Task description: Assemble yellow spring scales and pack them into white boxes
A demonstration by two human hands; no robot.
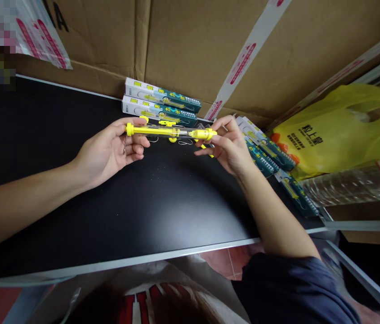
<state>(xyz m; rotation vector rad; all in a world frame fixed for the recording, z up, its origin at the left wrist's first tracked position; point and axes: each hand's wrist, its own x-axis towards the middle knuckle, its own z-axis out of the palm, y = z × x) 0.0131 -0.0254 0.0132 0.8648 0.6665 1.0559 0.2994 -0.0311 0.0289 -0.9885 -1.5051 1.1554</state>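
I hold a long clear tube with yellow ends, a spring scale [169, 132], level above the black table [163, 207]. My left hand [115, 148] grips its left yellow cap between thumb and fingers, and a thin metal hook hangs by the palm. My right hand [226, 144] pinches the right yellow end. Small yellow parts and wire hooks [176, 140] lie on the table just beneath the tube.
Two boxed spring scales [161, 102] lie stacked at the back against the cardboard boxes [190, 40]. Several more boxes [270, 153] fan out at the right, beside a yellow plastic bag [338, 130] and clear plastic wrap [351, 184]. The table's front edge runs near my body.
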